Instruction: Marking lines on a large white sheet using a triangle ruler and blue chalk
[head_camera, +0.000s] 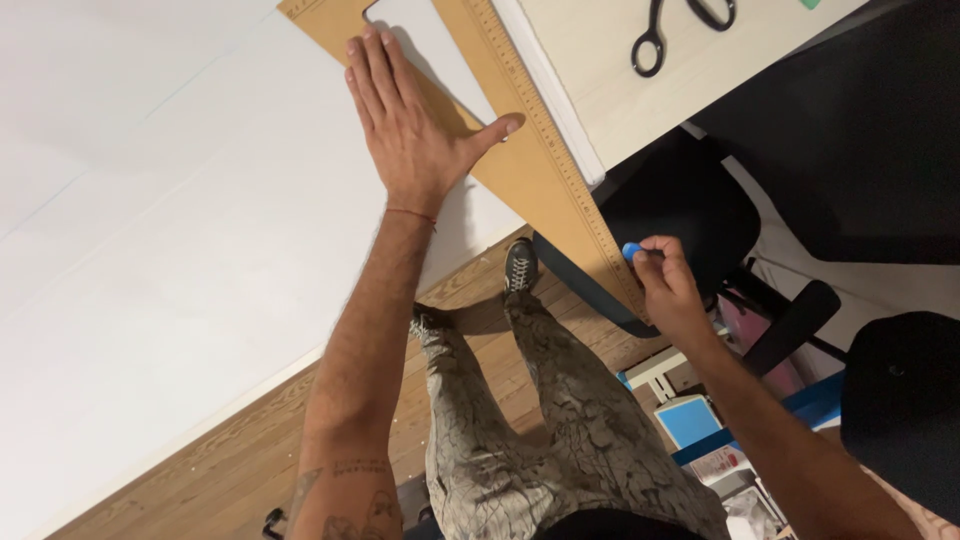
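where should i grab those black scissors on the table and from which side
Take the scissors by the finger loops, the oval one lying nearest the table edge, coming from the chair side. The loops point toward that edge; the blades run off the top of the view.

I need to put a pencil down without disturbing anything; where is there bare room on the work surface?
The white sheet is bare left of the left hand. The pale table has a free strip between the wooden triangle ruler and the black scissors. It is crowded near the right hand, which pinches a blue piece.
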